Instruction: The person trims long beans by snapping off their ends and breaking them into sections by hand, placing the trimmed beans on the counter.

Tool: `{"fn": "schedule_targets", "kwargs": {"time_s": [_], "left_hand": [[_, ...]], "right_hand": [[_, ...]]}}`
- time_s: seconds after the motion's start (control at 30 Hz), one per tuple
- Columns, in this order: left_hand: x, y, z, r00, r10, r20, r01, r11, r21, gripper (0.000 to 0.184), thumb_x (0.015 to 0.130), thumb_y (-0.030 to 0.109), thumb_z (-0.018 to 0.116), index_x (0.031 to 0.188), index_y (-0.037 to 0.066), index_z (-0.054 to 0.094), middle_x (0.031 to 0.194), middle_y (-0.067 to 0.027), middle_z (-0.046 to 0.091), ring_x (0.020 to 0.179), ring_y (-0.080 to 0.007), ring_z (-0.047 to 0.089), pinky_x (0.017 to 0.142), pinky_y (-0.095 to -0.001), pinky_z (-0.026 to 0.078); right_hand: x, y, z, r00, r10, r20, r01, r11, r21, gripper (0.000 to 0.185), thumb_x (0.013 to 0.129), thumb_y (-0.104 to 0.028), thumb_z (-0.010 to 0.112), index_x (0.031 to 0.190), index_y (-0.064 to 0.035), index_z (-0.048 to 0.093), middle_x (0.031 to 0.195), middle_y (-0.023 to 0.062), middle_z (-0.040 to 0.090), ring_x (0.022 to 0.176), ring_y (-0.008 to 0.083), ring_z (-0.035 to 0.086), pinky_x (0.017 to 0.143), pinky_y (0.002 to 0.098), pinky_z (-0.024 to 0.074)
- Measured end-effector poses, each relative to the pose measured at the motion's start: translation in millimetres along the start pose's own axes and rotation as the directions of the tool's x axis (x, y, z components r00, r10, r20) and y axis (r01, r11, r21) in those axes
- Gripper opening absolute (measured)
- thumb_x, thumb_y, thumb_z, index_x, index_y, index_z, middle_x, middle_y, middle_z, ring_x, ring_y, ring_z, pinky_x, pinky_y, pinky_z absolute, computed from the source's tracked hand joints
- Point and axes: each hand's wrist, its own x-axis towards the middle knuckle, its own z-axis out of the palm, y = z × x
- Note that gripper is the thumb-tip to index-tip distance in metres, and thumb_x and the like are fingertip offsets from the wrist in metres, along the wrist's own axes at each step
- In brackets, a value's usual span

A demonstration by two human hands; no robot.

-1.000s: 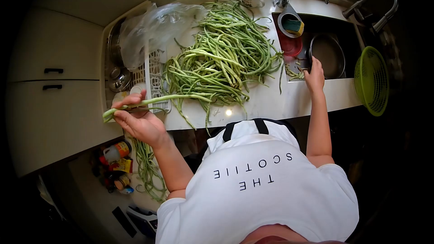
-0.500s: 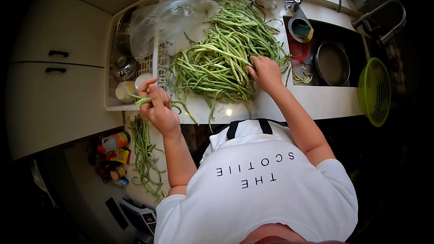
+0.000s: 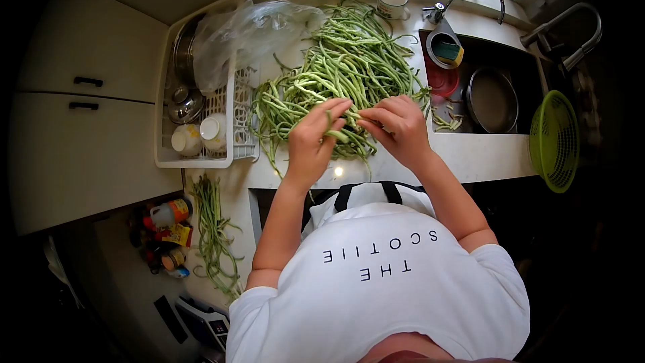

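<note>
At the heap's six o'clock edge, the left hand (image 3: 311,140) has its fingers curled round a long bean (image 3: 339,136), and the right hand's (image 3: 407,133) fingers pinch a bean tip (image 3: 357,115). The bean heap (image 3: 356,60) sprawls across the worktop (image 3: 470,150), with the sink (image 3: 494,49) at its three o'clock.

Bean pile (image 3: 363,54) fills space ahead; room over countertop strip (image 3: 487,149) before sink (image 3: 497,50).

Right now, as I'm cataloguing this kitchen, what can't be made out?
- Head view: anything inside the bare right hand, hidden by its fingers.
- Head view: what lies under the crumpled clear plastic bag, blurred by folds.
- Head view: print on the orange-labelled plastic bottle, too small.
</note>
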Motion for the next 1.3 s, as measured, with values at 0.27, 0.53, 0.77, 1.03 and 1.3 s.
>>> {"fn": "schedule_targets", "kwargs": {"time_s": [0.27, 0.53, 0.77, 1.03, 1.3], "left_hand": [[9.0, 4.3, 8.0, 0.969, 0.156, 0.192, -0.210, 0.928, 0.308, 0.012, 0.089, 0.012, 0.064, 0.094, 0.002, 0.068, 0.080, -0.0119, 0.065, 0.072, -0.0324, 0.062, 0.062, -0.0395, 0.047], [8.3, 17.2, 1.4, 0.961, 0.167, 0.220, -0.231, 0.922, 0.311, 0.013, 0.088, 0.013, 0.066, 0.089, 0.000, 0.067, 0.078, -0.0129, 0.065, 0.068, -0.0327, 0.061, 0.060, -0.0403, 0.046], [3.1, 23.0, -0.3, 0.955, 0.132, 0.265, -0.237, 0.878, 0.416, 0.013, 0.087, 0.015, 0.068, 0.089, 0.002, 0.067, 0.078, -0.0117, 0.064, 0.071, -0.0325, 0.062, 0.061, -0.0405, 0.048], [-4.7, 17.5, 4.3, 0.950, 0.109, 0.293, -0.228, 0.883, 0.411, 0.015, 0.086, 0.017, 0.068, 0.091, 0.003, 0.067, 0.077, -0.0118, 0.065, 0.070, -0.0326, 0.063, 0.060, -0.0406, 0.048], [-9.2, 15.0, 24.0, 0.978, 0.135, 0.156, -0.177, 0.939, 0.294, 0.015, 0.089, 0.015, 0.067, 0.097, 0.002, 0.068, 0.077, -0.0151, 0.067, 0.064, -0.0318, 0.065, 0.057, -0.0357, 0.049]], "right_hand": [[-4.6, 0.3, -20.9, 0.997, 0.002, 0.081, -0.010, 0.995, 0.102, 0.014, 0.082, -0.009, 0.071, 0.095, -0.0060, 0.067, 0.083, 0.0070, 0.061, 0.076, 0.0260, 0.060, 0.068, 0.0379, 0.0460], [-3.4, -5.2, -25.4, 0.988, 0.044, 0.148, -0.072, 0.979, 0.190, 0.017, 0.083, -0.004, 0.066, 0.100, -0.0034, 0.064, 0.088, 0.0107, 0.060, 0.080, 0.0299, 0.059, 0.071, 0.0399, 0.0463], [-4.8, -4.6, -23.3, 0.969, -0.018, 0.248, 0.006, 0.999, 0.048, 0.008, 0.082, -0.007, 0.064, 0.089, -0.0053, 0.060, 0.086, 0.0080, 0.059, 0.078, 0.0266, 0.058, 0.072, 0.0386, 0.0437], [-12.5, -2.0, -9.0, 0.981, -0.018, 0.195, -0.002, 0.995, 0.098, 0.007, 0.080, -0.007, 0.063, 0.085, -0.0056, 0.058, 0.076, 0.0084, 0.058, 0.073, 0.0263, 0.057, 0.071, 0.0370, 0.0431], [-30.6, -5.1, 13.0, 0.707, 0.553, 0.441, -0.571, 0.079, 0.817, 0.009, 0.081, -0.010, 0.061, 0.080, -0.0030, 0.056, 0.070, 0.0080, 0.053, 0.066, 0.0223, 0.050, 0.067, 0.0317, 0.0411]]}}
